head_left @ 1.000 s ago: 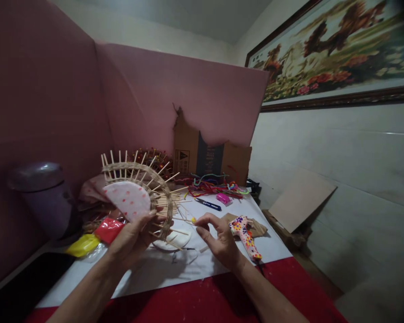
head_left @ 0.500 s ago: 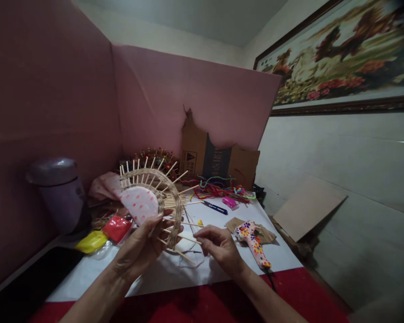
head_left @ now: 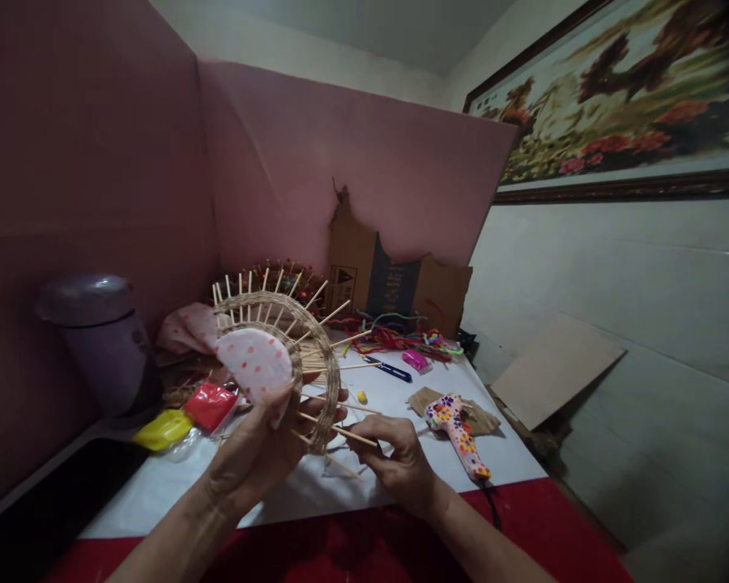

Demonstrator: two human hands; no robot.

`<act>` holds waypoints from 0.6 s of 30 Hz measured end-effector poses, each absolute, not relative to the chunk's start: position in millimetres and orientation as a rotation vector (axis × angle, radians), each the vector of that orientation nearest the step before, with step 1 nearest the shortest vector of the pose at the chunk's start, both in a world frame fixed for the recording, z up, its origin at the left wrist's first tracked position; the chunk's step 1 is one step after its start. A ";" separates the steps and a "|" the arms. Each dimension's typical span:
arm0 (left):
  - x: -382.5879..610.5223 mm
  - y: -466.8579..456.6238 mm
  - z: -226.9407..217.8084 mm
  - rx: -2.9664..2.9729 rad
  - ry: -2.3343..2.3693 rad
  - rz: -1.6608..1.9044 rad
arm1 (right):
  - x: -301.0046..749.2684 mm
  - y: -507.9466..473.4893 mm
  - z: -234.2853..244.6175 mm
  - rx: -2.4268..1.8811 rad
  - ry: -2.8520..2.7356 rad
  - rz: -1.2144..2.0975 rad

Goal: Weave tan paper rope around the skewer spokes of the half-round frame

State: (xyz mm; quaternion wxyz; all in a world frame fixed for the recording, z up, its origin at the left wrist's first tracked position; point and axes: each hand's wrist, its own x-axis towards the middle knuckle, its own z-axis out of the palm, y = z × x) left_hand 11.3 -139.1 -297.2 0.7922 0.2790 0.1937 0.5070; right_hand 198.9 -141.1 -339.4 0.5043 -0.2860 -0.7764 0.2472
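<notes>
My left hand (head_left: 258, 441) is closed on a half-round craft piece of thin wooden sticks and woven twine (head_left: 325, 356). Its inner half disc is covered in white cloth with red dots (head_left: 255, 362). The sticks fan outward through two arched twine bands, and my fingers reach behind the outer one. By the lower right sticks, my right hand (head_left: 394, 461) has its fingers pinched together against a stick end (head_left: 361, 438). Whether a strand of twine is in that pinch I cannot make out.
A flower-patterned glue gun (head_left: 458, 433) lies on cardboard at right. Behind are a blue utility knife (head_left: 389, 369), a pink packet (head_left: 416, 361) and colourful pipe cleaners (head_left: 389, 336). Red (head_left: 211, 406) and yellow packets (head_left: 163, 429), a lidded container (head_left: 100, 348) and a black slab (head_left: 66, 494) are at left.
The craft piece has shifted slightly right and its outer band shows wider. My right fingers have slid from the stick's tip to lower and closer to the band.
</notes>
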 end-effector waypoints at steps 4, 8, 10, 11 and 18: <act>9.8 -136.2 -301.7 0.589 0.396 1.125 | 199.4 -140.5 -342.2 -0.720 -1.907 0.525; 7.5 -133.1 -305.2 0.537 0.397 1.181 | 203.3 -139.1 -341.7 -0.779 -1.875 0.443; 6.9 -132.6 -305.0 0.507 0.387 1.203 | 205.6 -138.5 -339.5 -0.772 -1.856 0.444; 6.6 -132.6 -304.3 0.494 0.381 1.207 | 206.7 -138.1 -338.3 -0.765 -1.856 0.457; 4.7 -132.5 -298.8 0.488 0.423 1.311 | 215.7 -133.2 -332.5 -0.741 -1.741 0.755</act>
